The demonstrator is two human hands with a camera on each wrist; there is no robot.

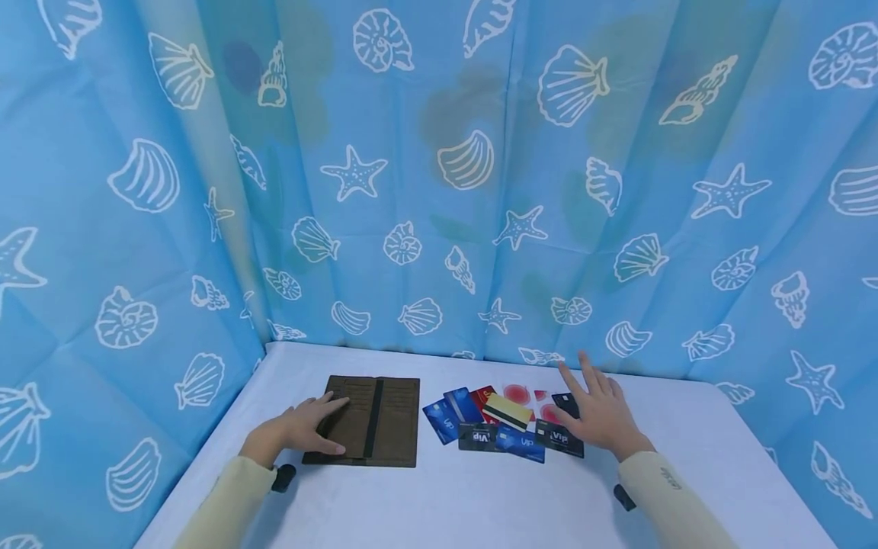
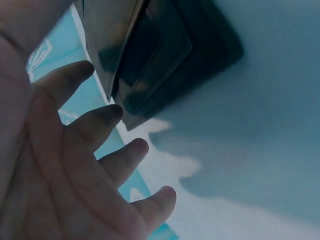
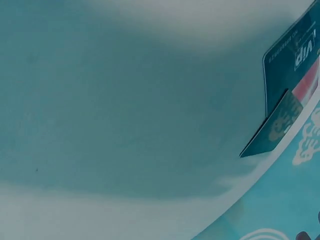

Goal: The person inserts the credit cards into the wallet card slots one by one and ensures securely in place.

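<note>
An open brown wallet (image 1: 401, 438) with card slots and a black band lies flat on the left of the table. My left hand (image 1: 306, 425) spreads loosely over its left edge, the thumb low on the panel. In the left wrist view, the hand's (image 2: 75, 150) fingers are apart and slightly bent beside the wallet (image 2: 165, 55). To the wallet's right is an overlapping spread of cards: blue ones (image 1: 442, 421), a yellow one (image 1: 506, 412), a red one and black VIP cards (image 1: 482, 437). Over their right end hovers my right hand (image 1: 604, 412), fingers spread, holding nothing.
A white cloth covers the table (image 1: 439, 511). Behind and at both sides hangs a blue curtain (image 1: 425, 191) with white shell and starfish prints. In the right wrist view, a black VIP card (image 3: 285, 75) and another dark card (image 3: 272, 130) lie near the table's far edge.
</note>
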